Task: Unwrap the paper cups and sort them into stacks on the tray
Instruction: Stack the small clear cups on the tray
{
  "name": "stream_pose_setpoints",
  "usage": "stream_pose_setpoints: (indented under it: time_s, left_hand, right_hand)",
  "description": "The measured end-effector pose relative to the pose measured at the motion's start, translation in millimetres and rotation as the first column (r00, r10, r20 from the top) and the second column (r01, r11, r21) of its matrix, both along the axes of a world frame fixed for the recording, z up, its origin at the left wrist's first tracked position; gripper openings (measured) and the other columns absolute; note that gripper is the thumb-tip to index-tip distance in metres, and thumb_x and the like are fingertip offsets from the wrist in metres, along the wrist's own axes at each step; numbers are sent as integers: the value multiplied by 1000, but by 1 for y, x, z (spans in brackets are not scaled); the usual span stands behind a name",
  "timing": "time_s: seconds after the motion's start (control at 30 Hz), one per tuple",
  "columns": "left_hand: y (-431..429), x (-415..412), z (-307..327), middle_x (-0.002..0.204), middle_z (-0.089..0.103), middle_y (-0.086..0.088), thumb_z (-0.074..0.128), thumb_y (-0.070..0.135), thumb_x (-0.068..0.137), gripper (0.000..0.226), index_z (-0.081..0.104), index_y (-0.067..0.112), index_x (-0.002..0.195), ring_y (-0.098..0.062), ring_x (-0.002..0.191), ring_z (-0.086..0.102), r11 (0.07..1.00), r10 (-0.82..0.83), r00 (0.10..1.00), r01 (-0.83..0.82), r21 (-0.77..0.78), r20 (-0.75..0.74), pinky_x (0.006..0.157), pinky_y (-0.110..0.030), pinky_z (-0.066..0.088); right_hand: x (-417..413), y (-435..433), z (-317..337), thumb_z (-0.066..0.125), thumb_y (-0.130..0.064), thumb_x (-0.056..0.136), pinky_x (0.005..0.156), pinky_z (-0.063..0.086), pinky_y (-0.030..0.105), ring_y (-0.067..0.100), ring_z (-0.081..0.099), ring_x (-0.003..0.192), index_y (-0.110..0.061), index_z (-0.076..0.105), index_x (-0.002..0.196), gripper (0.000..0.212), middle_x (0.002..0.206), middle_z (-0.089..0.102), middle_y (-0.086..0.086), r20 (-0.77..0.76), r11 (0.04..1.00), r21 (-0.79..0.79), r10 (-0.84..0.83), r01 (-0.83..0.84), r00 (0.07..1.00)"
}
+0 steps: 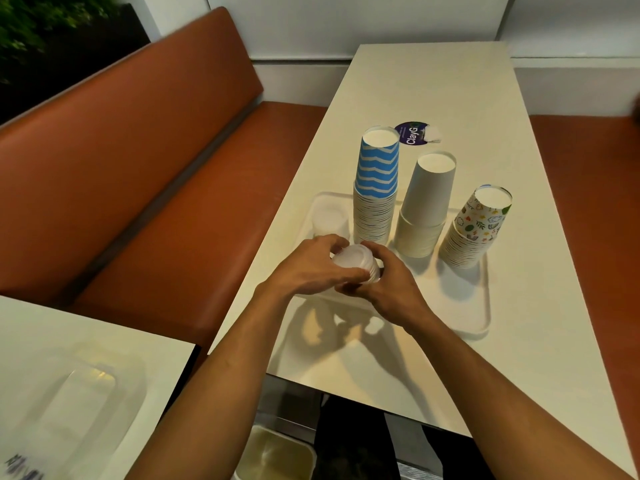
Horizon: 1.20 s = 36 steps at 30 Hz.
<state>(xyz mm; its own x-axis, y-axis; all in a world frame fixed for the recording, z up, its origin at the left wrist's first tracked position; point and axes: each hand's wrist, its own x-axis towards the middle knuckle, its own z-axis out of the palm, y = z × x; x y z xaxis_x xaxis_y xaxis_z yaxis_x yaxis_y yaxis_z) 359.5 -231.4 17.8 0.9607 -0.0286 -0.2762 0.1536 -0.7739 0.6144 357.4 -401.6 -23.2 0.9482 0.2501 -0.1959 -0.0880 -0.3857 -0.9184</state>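
Pale cup stack (pixel 353 263) sits between both hands, tilted, just above the near left part of the tray (pixel 474 306). The left hand (pixel 311 268) grips it from the left, with its fingers (pixel 330 241) curled over the top. The right hand (pixel 384 285) grips it from the right, and its fingers (pixel 374 249) wrap round the far side. On the tray three tall stacks stand upside down in a row: a blue zigzag stack (pixel 377 188), a plain stack (pixel 426 206) and a picture stack (pixel 478 226). Another small pale cup (pixel 329 220) stands at the tray's far left, just beside the blue one. The tray lies on a cream table (pixel 450 91).
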Motion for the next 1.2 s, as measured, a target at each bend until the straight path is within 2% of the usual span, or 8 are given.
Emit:
stream_pose_setpoints:
  time_s: [0.13,0.27,0.43,0.6,0.7,0.83,1.2]
  left_hand:
    - [1,-1,1,136,64,3,80,56,80,76,57,23,143,-18,112,64,1000,20,999,-20,10,42,97,-36,56]
    - [4,1,-1,135,65,3,80,56,79,75,59,22,143,-18,110,64,999,48,996,-48,-13,73,93,-33,54]
    - [5,2,1,128,69,5,79,53,78,68,63,23,137,-14,106,65,996,82,991,-77,-54,109,87,-28,54]
    - [15,11,8,135,67,3,81,48,81,69,62,19,141,-12,108,62,987,155,973,-144,-78,171,90,-26,50]
    - [25,28,10,143,61,1,83,49,79,77,56,20,145,-19,118,61,974,225,946,-227,-16,236,101,-37,52]
    - [30,55,5,149,54,-2,81,53,78,84,50,22,149,-25,132,52,958,209,946,-249,143,248,110,-45,47]
    - [26,89,-10,159,42,-3,85,42,80,93,34,26,156,-28,140,46,968,58,992,-83,236,109,107,-46,45]
  right_hand:
    - [-1,-1,1,96,-26,70,102,51,33,20,58,124,-24,46,151,94,142,59,-2,3,1000,19,8,-8,1000]
    - [0,1,1,95,-26,72,103,53,38,22,59,123,-23,48,150,90,141,60,-1,8,1000,23,-16,16,1000]
    - [2,0,1,95,-27,71,96,54,33,22,60,120,-24,48,149,91,138,61,-2,15,999,38,-30,30,999]
    - [4,-2,-3,96,-36,68,107,52,45,23,56,126,-26,47,150,96,144,57,-2,-3,999,-1,-51,51,999]
    - [4,-5,-5,96,-37,68,110,49,45,24,55,129,-26,47,151,97,145,55,-2,-17,998,-1,-60,60,998]
    - [5,-4,-3,95,-37,70,112,48,46,25,53,131,-25,45,151,96,147,53,-1,-25,999,-14,-43,43,999]
    - [6,-7,-2,94,-33,72,111,48,44,25,51,132,-25,44,153,95,149,51,-1,-40,1000,-24,-21,20,999]
